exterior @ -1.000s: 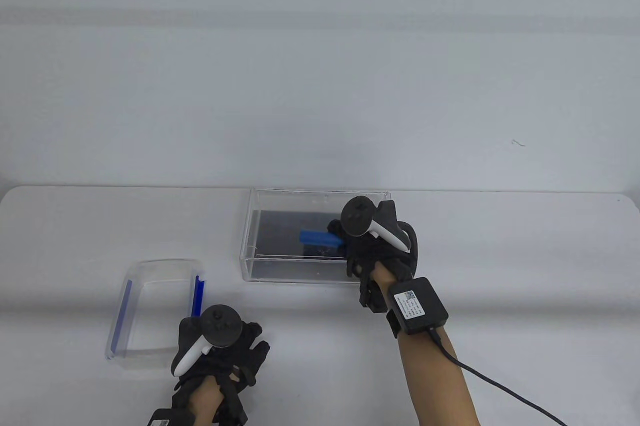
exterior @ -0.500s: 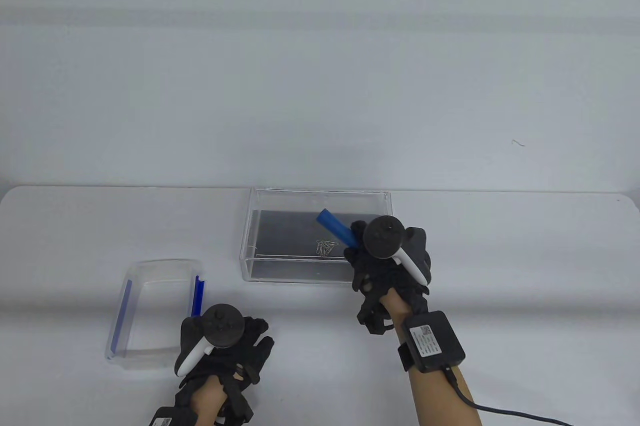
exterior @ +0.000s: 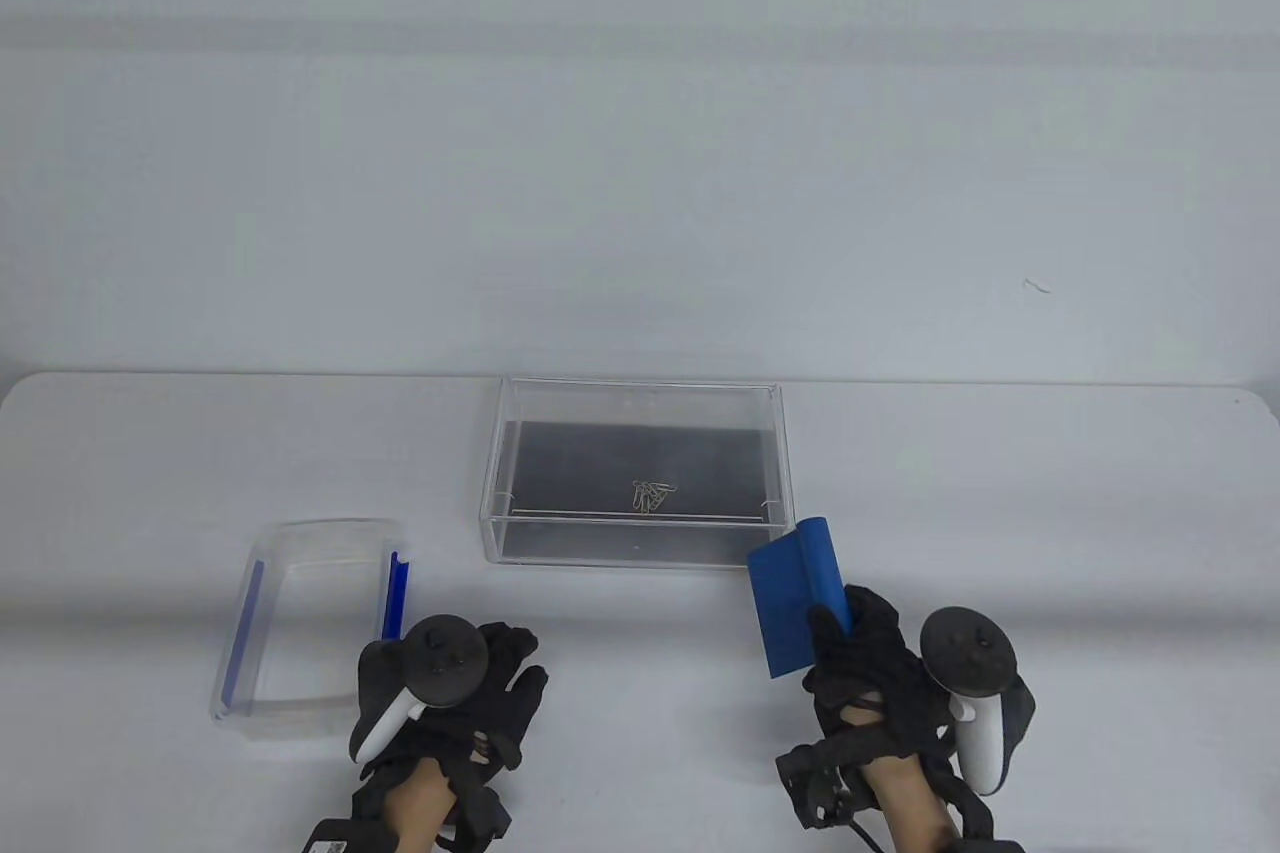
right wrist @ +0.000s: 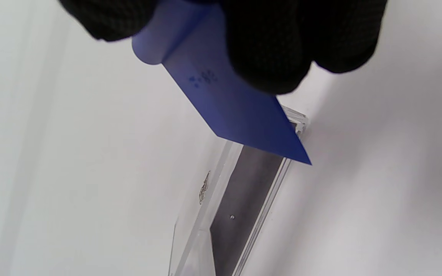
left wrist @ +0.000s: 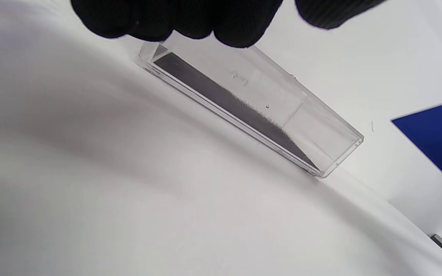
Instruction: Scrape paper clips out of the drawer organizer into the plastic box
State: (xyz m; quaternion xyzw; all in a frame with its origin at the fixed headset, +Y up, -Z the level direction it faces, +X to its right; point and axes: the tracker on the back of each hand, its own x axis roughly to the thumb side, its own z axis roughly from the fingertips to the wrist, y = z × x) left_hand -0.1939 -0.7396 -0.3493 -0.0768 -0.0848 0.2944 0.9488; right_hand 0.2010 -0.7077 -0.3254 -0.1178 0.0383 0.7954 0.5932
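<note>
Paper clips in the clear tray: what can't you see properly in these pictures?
- Paper clips: table view, too small and tangled to count.
- Left hand: table view, tracker covers it; touching the plastic box or not, unclear.
- Scraper: right wrist view, right hand hides its top; left wrist view, cut off at the right edge.
- Tray: left wrist view, fingers hide its far corner.

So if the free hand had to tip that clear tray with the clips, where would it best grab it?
Probably the tray's short left wall, coming from the left, where the left hand already lies. The walls stand straight and thin, so fingers could pinch over the rim, thumb outside. The paper clips sit mid-floor near the front wall, away from that end. The right hand holds the blue scraper.
</note>
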